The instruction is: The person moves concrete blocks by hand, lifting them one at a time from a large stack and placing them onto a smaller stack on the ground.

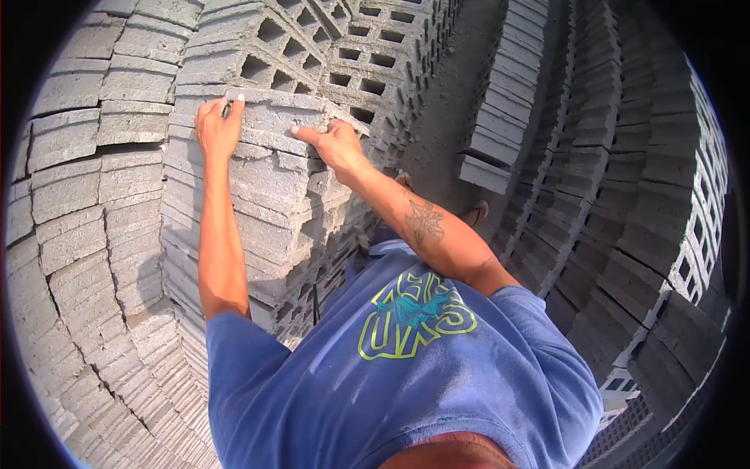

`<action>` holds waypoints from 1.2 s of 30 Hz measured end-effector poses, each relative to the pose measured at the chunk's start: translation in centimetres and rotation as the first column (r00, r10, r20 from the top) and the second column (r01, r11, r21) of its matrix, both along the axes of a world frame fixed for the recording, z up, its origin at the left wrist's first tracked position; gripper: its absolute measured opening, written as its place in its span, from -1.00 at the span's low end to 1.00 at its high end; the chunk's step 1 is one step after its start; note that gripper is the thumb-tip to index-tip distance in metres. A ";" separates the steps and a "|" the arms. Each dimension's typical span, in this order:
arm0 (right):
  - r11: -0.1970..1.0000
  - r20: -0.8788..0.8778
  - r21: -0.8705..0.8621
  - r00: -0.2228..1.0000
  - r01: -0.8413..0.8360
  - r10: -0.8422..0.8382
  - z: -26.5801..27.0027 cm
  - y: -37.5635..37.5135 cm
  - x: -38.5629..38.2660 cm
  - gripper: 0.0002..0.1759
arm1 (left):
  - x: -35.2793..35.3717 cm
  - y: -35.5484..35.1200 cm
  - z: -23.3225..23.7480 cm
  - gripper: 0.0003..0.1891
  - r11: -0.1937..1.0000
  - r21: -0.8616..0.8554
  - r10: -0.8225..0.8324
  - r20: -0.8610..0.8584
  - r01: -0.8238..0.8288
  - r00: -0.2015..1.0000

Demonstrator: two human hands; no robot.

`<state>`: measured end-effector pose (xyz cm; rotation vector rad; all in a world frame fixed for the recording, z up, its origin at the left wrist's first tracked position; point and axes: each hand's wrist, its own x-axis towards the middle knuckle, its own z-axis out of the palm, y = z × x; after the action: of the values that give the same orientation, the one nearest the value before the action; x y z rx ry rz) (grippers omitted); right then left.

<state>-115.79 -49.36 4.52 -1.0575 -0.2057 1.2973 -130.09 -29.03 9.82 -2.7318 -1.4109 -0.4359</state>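
I look straight down over my blue shirt at a tall stack of grey concrete blocks. My left hand (218,127) grips the left end of the topmost block (269,116), fingers curled over its far edge. My right hand (332,144) holds the same block at its right end, thumb pointing left along its side face. The block rests on the stack (258,203) below it.
Hollow blocks with open cells (312,47) lie stacked just beyond. More block stacks stand at the left (86,156) and in long rows at the right (617,180). A sandy ground strip (453,102) runs between them; my sandalled feet (476,211) show below.
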 end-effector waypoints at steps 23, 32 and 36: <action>0.933 0.006 -0.092 0.937 0.348 -0.349 2.3 -25.7 6.7 -0.45 | 10.1 -26.1 3.7 -0.22 0.248 -0.834 0.167 0.538 0.493 0.826; 0.884 0.268 -0.289 0.918 0.366 -0.293 -7.1 -39.1 5.6 -0.36 | 10.3 -38.0 -9.8 0.01 0.033 -0.909 0.307 0.405 0.415 0.862; 0.835 0.297 -0.446 0.933 0.323 -0.203 -18.5 -42.2 6.8 -0.31 | 11.4 -40.7 -23.4 0.12 0.032 -0.952 0.230 0.304 0.305 0.924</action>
<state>-109.04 -91.53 -13.98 -1.6202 0.1014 0.9825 -118.67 -69.70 -13.59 -3.9097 -2.5250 0.3143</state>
